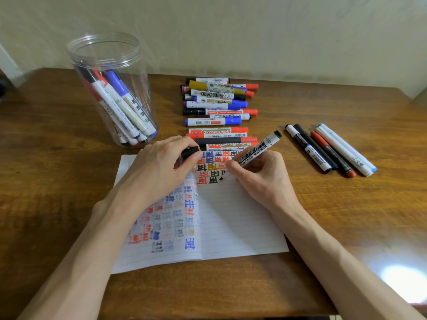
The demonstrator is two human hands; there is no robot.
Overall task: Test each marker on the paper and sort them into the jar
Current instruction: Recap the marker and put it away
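My right hand [260,175] grips a white whiteboard marker [261,148] with its black tip down on the lined paper [231,218], next to rows of red, blue, black and yellow test marks. A black cap [190,151] is pinched in my left hand [161,167], which rests on the paper's upper left part. The clear plastic jar [111,88] stands at the back left with several markers leaning inside it. A pile of untested-looking markers [218,105] lies just beyond the paper.
Several more markers [330,150] lie side by side to the right of the paper on the wooden table [57,181]. A pale wall runs behind the table. A bright glare spot sits at the table's front right.
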